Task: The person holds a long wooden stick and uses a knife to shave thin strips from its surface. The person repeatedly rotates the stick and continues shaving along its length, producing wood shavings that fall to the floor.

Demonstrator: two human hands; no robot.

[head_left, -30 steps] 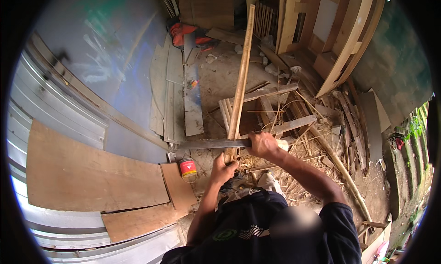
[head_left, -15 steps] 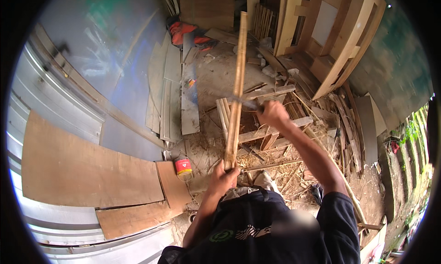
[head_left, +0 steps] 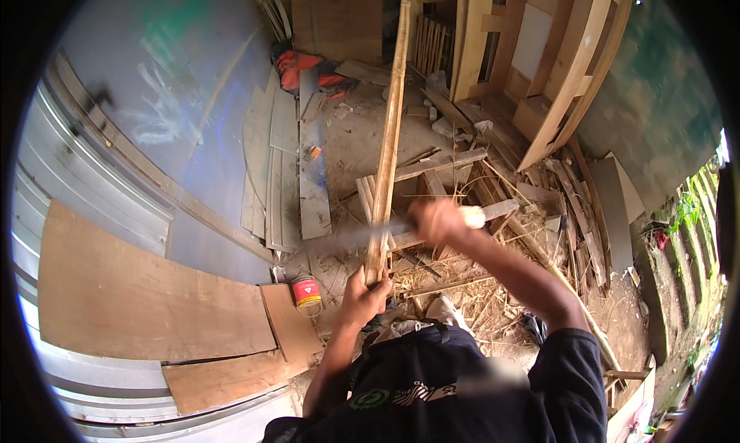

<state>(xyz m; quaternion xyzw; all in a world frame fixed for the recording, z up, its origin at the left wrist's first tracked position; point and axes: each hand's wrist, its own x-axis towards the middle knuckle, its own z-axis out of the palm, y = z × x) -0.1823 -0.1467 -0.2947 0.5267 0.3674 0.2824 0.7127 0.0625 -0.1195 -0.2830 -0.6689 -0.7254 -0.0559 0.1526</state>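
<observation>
My left hand is closed round the lower end of a long bamboo pole, which stands tilted up and away from me. In my right hand is a machete, gripped by its handle, whose pale end sticks out to the right of the fist. The blade is smeared by motion and points left, crossing the pole a little above my left hand. Whether its edge touches the bamboo cannot be made out.
A low wooden frame stands beyond my hands, with straw-like shavings around it. To the left are a red paint can and plywood sheets. Loose planks lie on the right, below a large wooden frame.
My right hand and the machete have come down along the pole, nearer my left hand, and slightly left. My left hand keeps its hold on the bamboo, shifted slightly left.
</observation>
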